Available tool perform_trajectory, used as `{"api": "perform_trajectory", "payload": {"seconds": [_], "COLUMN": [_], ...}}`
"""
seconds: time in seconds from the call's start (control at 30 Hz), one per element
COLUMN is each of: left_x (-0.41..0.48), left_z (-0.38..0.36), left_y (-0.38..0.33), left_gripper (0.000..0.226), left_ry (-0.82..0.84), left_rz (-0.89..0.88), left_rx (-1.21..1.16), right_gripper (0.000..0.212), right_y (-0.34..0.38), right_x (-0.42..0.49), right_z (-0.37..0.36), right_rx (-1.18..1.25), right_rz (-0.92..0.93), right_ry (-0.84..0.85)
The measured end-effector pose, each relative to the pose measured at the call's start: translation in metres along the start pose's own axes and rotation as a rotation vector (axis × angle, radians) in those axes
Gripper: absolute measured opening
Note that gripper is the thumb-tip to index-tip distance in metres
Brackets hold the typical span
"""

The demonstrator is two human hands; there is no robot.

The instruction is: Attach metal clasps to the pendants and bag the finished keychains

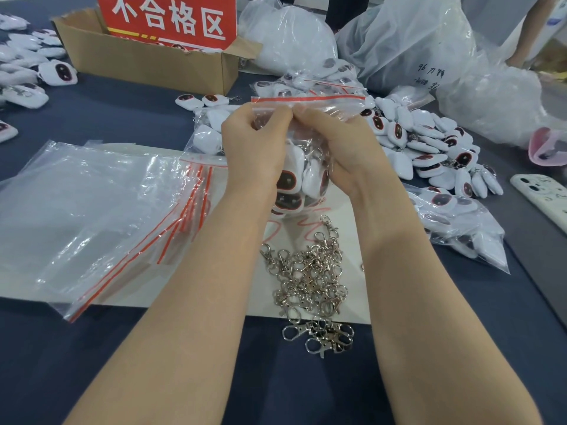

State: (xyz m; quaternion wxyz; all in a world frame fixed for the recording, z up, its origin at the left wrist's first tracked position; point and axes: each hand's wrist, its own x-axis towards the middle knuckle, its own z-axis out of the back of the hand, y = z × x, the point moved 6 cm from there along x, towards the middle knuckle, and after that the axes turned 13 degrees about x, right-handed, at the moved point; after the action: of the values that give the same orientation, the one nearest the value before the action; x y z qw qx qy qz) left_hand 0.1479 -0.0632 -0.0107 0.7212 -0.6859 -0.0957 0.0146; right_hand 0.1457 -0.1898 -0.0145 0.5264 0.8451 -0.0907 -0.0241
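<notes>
A clear zip bag with a red seal strip is held up above the table, filled with several white pendants with dark red faces. My left hand pinches the bag just under the seal at the left. My right hand grips the same top edge beside it, thumbs close together. Below the bag lies a heap of silver metal clasps on a white sheet. Loose pendants are piled to the right.
A stack of empty zip bags lies at the left. A cardboard box with a red sign stands behind. Filled bags, large plastic sacks, a phone and another person's arm are at the right.
</notes>
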Motion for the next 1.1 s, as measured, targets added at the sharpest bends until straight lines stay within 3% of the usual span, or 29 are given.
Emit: {"api": "perform_trajectory", "payload": {"seconds": [0.2, 0.37, 0.7, 1.1], "left_x": [-0.002, 0.001, 0.006, -0.001], "left_z": [-0.004, -0.004, -0.002, -0.004], "left_y": [0.001, 0.005, -0.001, -0.006], "left_gripper": [0.012, 0.012, 0.016, 0.021], "left_ry": [0.039, 0.029, -0.016, 0.051], "left_rz": [0.028, 0.064, -0.089, -0.042], "left_rx": [-0.05, -0.071, 0.066, 0.056], "right_gripper": [0.025, 0.021, 0.032, 0.022], "right_y": [0.003, 0.005, 0.003, 0.001], "right_x": [0.0, -0.001, 0.002, 0.0], "right_z": [0.001, 0.005, 0.0, 0.0], "right_rx": [0.002, -0.042, -0.065, 0.029], "right_rz": [0.063, 0.076, 0.026, -0.002], "right_ry": [0.004, -0.054, 0.013, 0.015]}}
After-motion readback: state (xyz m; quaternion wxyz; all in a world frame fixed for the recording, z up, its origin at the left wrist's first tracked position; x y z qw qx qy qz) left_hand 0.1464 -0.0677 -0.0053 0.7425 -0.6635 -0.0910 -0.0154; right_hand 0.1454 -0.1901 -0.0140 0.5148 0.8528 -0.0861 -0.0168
